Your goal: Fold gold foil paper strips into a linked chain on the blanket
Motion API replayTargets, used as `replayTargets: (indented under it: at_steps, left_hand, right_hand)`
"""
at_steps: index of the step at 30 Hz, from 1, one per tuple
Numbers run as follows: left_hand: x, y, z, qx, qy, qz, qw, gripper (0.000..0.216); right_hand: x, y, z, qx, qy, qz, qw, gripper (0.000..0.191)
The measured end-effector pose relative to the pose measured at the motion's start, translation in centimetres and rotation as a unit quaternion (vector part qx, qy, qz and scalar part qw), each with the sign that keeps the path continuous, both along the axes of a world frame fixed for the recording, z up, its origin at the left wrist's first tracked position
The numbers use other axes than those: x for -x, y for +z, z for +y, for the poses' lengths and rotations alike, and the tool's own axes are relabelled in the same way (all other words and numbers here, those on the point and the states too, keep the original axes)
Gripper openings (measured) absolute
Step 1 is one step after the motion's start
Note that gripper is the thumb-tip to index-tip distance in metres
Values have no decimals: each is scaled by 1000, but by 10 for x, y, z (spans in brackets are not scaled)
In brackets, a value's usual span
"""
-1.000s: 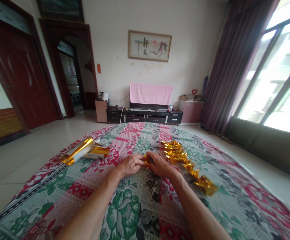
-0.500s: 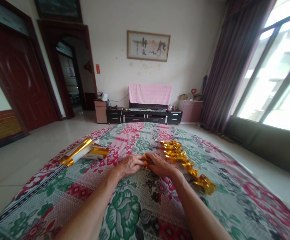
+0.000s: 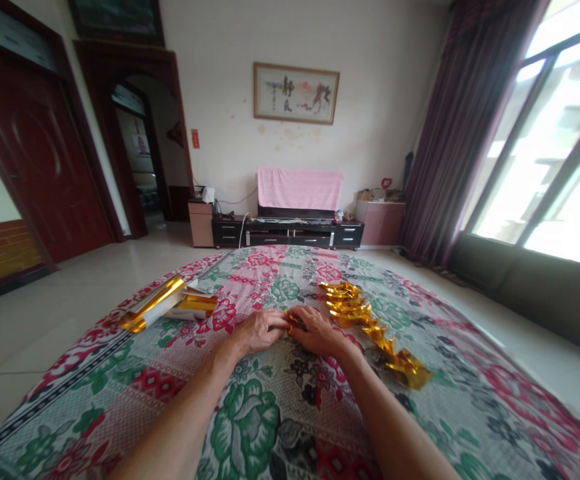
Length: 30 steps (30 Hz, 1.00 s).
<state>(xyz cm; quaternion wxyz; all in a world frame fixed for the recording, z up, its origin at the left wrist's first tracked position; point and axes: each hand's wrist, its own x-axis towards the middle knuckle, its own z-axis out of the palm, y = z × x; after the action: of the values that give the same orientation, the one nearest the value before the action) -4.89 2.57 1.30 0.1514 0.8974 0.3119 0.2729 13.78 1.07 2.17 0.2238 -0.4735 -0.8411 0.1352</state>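
My left hand and my right hand meet over a small piece of gold foil paper on the flowered cloth. Both hands pinch it with curled fingers, and most of the piece is hidden between them. Just right of my right hand runs a row of folded gold foil pieces, from the far middle of the cloth down to the near right. A stack of flat gold foil sheets lies to the left of my left hand, apart from it.
The cloth covers a wide low surface with tiled floor around it. A dark TV stand with a pink cover stands at the far wall. Dark wooden doors are left, curtains and windows right.
The hands stay pinched on the gold piece, with only small finger shifts. The view has shifted very slightly.
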Motion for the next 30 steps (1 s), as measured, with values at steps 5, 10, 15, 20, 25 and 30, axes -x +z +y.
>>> replayTargets:
  at_steps: [5,10,15,20,25,30]
  left_hand:
    - [0,0,1,5,-2,-3,1000,27]
    - [1,3,1,0,-32,10,999,27]
    - [2,2,0,10,-18,-3,1000,25]
    - [16,1,4,73,28,-4,997,36]
    - [27,2,5,91,58,19,994,46]
    - [20,-1,3,43,83,18,995,31]
  right_hand:
    - [2,-5,3,-13,-19,-13,1000,28]
    - [5,-9,6,-24,-22,-30,999,32]
    - [9,-7,4,-26,-36,-45,998,32]
    - [10,-5,2,-28,-47,-46,997,29]
    - [10,-5,1,-26,-45,-49,997,31]
    - [11,-6,1,-25,-51,-48,997,31]
